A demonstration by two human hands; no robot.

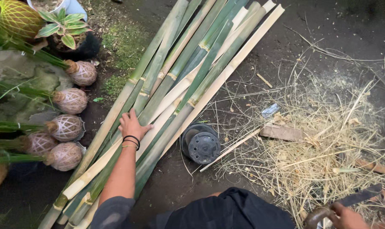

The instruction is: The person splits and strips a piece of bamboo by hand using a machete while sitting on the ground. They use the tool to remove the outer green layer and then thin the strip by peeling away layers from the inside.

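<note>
The right hand, at the picture's near edge and well to the right of the split bamboo slats, is clamped on the handle of a dark-bladed knife. The left hand lies open, fingers spread, flat on the slats. Pressing down evenly should keep them from rolling. The slats lie bundled on the dirt, long axis running from near-left to far-right. Just right of them sits an overturned black plastic pot; left of them, netted root balls.
</note>
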